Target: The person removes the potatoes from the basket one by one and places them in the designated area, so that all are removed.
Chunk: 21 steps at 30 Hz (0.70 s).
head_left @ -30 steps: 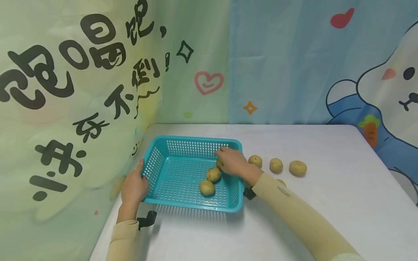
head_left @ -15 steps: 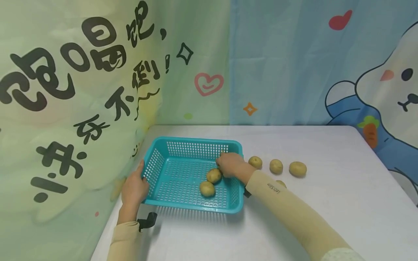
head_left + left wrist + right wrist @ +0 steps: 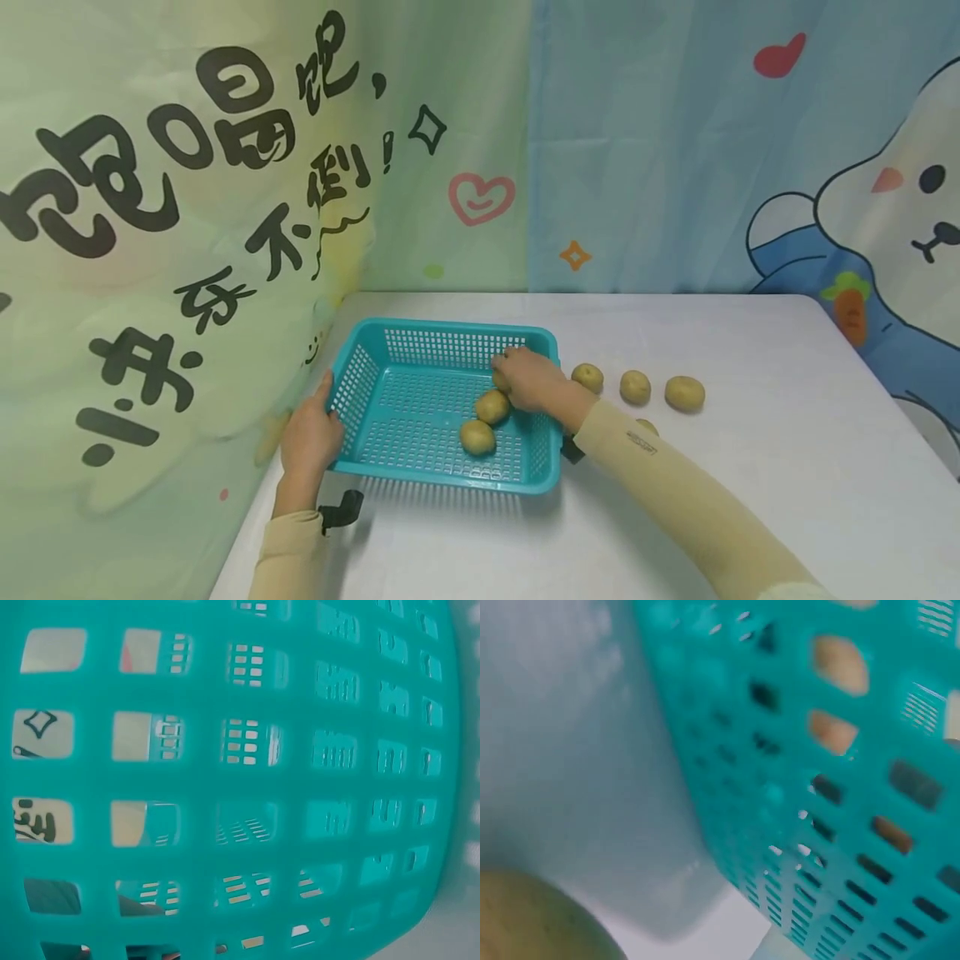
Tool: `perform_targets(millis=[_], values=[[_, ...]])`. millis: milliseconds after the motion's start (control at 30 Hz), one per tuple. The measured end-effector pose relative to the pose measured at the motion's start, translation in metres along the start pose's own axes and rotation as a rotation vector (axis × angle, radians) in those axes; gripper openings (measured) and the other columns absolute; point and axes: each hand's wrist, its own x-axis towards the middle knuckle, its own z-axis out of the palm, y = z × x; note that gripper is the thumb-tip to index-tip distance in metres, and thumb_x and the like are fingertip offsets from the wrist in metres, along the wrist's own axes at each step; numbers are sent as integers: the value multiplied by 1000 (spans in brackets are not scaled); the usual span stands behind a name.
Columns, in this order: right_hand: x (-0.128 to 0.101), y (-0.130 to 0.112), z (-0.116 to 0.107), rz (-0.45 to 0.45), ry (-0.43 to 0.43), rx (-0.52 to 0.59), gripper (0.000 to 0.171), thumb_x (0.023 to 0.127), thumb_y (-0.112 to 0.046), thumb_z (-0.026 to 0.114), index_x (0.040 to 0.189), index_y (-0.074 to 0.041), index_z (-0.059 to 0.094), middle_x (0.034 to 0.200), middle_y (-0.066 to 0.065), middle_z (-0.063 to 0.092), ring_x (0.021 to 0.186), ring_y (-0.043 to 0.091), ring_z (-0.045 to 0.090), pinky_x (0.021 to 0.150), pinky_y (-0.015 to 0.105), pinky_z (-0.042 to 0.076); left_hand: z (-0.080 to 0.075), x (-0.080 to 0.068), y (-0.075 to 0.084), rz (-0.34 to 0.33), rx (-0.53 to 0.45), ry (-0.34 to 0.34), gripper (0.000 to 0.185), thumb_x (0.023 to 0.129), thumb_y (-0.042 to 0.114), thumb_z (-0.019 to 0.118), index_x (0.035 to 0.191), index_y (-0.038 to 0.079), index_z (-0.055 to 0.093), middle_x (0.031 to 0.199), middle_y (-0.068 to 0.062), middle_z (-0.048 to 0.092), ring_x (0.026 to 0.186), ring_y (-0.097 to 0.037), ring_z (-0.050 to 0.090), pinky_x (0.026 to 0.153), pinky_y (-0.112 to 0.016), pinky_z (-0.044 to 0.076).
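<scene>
In the head view a turquoise plastic basket (image 3: 427, 477) with perforated walls stands on the white table. My left hand (image 3: 309, 433) holds the basket's left rim, index finger stretched along it. My right hand (image 3: 528, 379) reaches over the right rim, its fingers curled down onto a potato (image 3: 500, 381) that it mostly covers. Two more potatoes lie next to it on the basket floor, a middle potato (image 3: 492, 407) and a nearer potato (image 3: 477, 437). The left wrist view is filled by the basket wall (image 3: 202, 780); the right wrist view shows the right wall (image 3: 780, 787) from outside.
Right of the basket, a row holds a potato (image 3: 587, 377), another potato (image 3: 635, 387) and a larger potato (image 3: 685, 393). A further potato (image 3: 647, 427) is partly hidden by the right sleeve (image 3: 675, 483). Printed curtains (image 3: 637, 150) hang behind the table (image 3: 750, 350).
My right hand dips slightly in the basket's far right corner, then lifts a little, staying at the same potato. The left hand keeps its place. The whole view shifts slightly downward.
</scene>
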Motion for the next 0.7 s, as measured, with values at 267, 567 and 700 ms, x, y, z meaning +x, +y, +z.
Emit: perform_targets(millis=[267, 567, 700], values=[[-18, 8, -9, -39, 214, 437, 51, 77, -14, 68, 126, -15, 51, 119, 3, 53, 100, 18, 53, 80, 34, 46, 0, 1, 0, -15, 4, -7, 62, 87, 7, 49, 144, 17, 26, 117, -25, 54, 73, -29, 52, 54, -39, 40], [-41, 11, -7, -53, 296, 599, 51, 79, -19, 67, 127, -19, 49, 124, -5, 50, 108, 11, 49, 87, 31, 43, 2, 2, -1, -15, 10, -24, 64, 87, 7, 48, 145, 18, 23, 120, -26, 52, 72, -28, 50, 53, -37, 39], [-53, 12, -6, -53, 348, 687, 51, 79, -18, 68, 126, -20, 50, 125, -6, 51, 106, 11, 51, 83, 30, 45, 2, 1, 1, -21, 13, -24, 63, 87, 7, 48, 145, 17, 24, 121, -26, 51, 71, -28, 50, 51, -36, 37]])
